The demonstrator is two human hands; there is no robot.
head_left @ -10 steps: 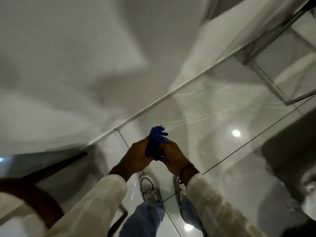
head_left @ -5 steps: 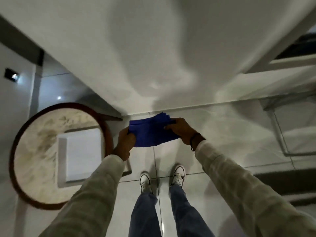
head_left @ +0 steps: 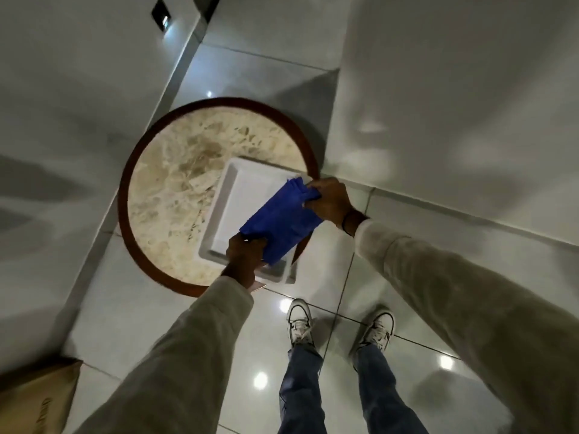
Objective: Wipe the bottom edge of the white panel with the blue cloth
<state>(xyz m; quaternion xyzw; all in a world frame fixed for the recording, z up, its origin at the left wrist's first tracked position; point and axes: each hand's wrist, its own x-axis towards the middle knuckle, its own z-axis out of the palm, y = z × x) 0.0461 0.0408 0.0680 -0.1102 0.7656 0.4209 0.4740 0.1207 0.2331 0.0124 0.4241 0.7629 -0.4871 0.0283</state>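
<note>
A blue cloth is stretched flat between both hands, in the air over the round table. My left hand grips its near corner and my right hand grips its far corner. The white panel fills the upper right as a wall surface. Its bottom edge runs diagonally along the tiled floor, to the right of my right hand. The cloth is apart from the panel.
A round marble-topped table with a dark wooden rim stands left of centre, carrying a white square tray. Another white wall is on the left. Glossy floor tiles lie underfoot, a brown paper bag at bottom left.
The cloth went from bunched between both hands to spread out flat. My view swung left and down, so the table moved toward the centre and the cloth now hangs over the tray.
</note>
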